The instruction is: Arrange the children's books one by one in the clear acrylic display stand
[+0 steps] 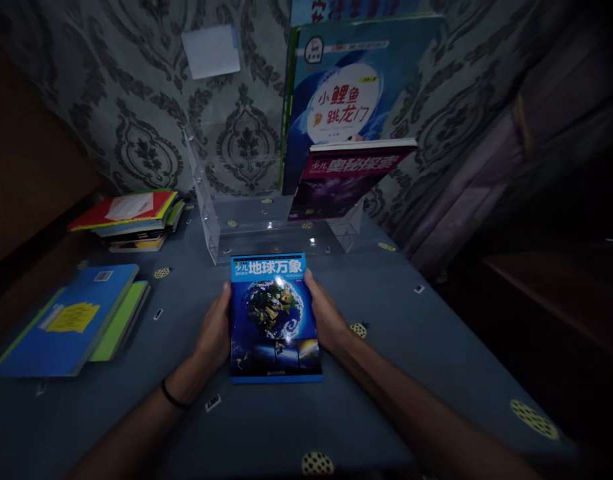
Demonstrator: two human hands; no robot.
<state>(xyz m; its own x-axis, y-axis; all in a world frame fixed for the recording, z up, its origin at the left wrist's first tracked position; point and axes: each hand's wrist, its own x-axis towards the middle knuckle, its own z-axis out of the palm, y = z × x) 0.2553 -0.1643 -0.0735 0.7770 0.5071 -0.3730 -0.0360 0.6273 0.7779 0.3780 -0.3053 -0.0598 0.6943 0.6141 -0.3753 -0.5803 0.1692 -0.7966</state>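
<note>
Between my two hands is a blue book (273,310) with a picture of the Earth on its cover, the cover turned up toward me. My left hand (215,333) grips its left edge, and my right hand (327,313) holds the right edge with the thumb near the upper corner. The other fingers are mostly hidden behind the book. Just beyond it stands a clear acrylic book rack (206,207). On the rack's right side a purple-and-red book (343,183) leans back, with a larger blue picture book (306,93) upright behind it.
At the left lie a blue book (106,300) on a green one (123,327), and farther back a stack topped by a red book (131,208). A patterned cloth (386,407) covers the table, whose right edge runs diagonally. A curtain (466,180) hangs at the right.
</note>
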